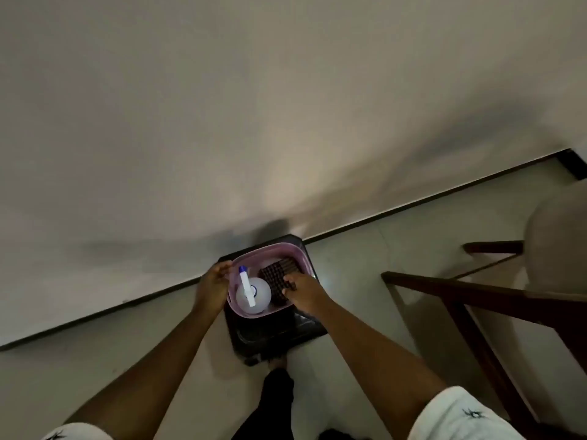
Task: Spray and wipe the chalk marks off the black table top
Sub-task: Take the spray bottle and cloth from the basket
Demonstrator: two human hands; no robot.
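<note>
A small black table (273,335) stands against the wall below me. On it sits a pale pink basin (270,250). Inside the basin a white spray bottle (254,295) with a blue-tipped nozzle stands beside a dark checked cloth (276,274). My left hand (214,281) grips the basin's left rim. At the basin's right side my right hand (301,290) has its fingers curled over the rim and the cloth's edge. The basin covers most of the table top, so no chalk marks show.
A plain wall (222,122) fills the upper view, meeting the light tiled floor (413,249) at a dark skirting line. A dark wooden chair frame (476,300) and a pale rounded seat (556,230) stand to the right. My dark-trousered leg (276,401) is below the table.
</note>
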